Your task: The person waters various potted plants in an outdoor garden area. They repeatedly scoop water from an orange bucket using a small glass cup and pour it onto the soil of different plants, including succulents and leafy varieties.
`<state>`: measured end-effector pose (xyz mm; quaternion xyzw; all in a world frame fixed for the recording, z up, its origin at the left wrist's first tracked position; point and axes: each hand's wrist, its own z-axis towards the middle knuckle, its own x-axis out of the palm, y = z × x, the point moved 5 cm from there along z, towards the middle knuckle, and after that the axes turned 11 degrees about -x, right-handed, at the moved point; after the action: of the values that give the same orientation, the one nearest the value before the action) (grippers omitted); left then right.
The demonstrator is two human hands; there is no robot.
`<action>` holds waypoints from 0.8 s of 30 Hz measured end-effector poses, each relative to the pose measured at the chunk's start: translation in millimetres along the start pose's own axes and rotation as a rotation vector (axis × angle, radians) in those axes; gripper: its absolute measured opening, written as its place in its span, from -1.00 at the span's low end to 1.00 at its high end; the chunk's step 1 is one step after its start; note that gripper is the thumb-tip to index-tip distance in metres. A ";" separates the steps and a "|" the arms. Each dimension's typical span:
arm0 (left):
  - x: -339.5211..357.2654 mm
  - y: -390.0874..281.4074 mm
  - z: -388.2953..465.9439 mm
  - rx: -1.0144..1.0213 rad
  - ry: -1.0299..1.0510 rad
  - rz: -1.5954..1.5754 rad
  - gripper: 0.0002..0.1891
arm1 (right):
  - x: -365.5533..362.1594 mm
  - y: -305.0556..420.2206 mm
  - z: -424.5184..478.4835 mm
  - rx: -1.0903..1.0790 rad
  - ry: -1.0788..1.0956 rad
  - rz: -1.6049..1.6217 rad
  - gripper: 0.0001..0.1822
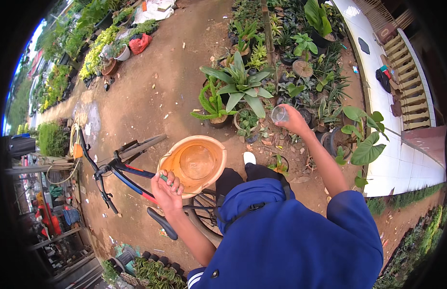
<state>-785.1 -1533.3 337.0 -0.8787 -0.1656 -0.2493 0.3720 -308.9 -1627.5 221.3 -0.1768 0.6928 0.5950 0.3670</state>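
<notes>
My left hand (168, 189) is closed around the green grip of the handle of an orange plastic bucket (221, 159). The bucket hangs in front of my legs, partly over a bicycle; its inside shows a shiny round bottom, and I cannot tell how much liquid is in it. My right hand (296, 121) is stretched forward, holding a clear plastic cup (279, 114) by its side. Just left of the cup grows a broad-leaved rosette plant (241, 81) in a pot, with a smaller potted plant (247, 119) below it.
A bicycle (135, 180) stands at my left, close to the bucket. Many potted plants (290, 65) line the ground ahead and right. A white tiled ledge (390, 159) with a balustrade (411, 79) runs along the right. A coiled hose (74, 137) hangs at the left.
</notes>
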 end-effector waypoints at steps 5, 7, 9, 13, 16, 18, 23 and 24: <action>6.2 -35.3 23.4 -0.012 0.049 -0.058 -0.75 | 11.6 -19.5 39.3 0.022 0.039 -0.065 -0.20; 4.0 -43.1 35.5 -0.053 0.069 -0.060 -0.77 | 20.3 -23.3 48.0 0.068 0.078 -0.023 -0.20; -0.1 -51.5 44.4 -0.064 0.085 -0.058 -0.78 | 23.2 -24.8 58.3 0.101 0.060 -0.047 -0.19; -12.0 -62.6 54.4 -0.090 0.071 -0.052 -0.79 | 28.7 -21.7 77.4 0.133 0.054 -0.128 -0.18; -20.0 -66.7 65.4 -0.095 0.040 -0.042 -0.80 | 27.6 -20.9 91.6 0.141 0.064 -0.178 -0.20; -23.8 -66.7 73.6 -0.102 0.030 -0.035 -0.80 | 26.6 -20.1 98.5 0.147 0.067 -0.184 -0.20; -32.2 -64.5 86.7 -0.130 -0.069 0.015 -0.83 | 18.2 -8.5 114.0 0.092 0.061 -0.249 -0.23; -32.9 -64.4 87.6 -0.132 -0.080 0.018 -0.83 | 15.5 -5.6 116.2 0.092 0.061 -0.270 -0.24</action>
<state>-815.3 -1429.2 302.9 -0.9120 -0.1555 -0.2209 0.3085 -280.7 -1514.9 203.6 -0.2693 0.7002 0.5020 0.4304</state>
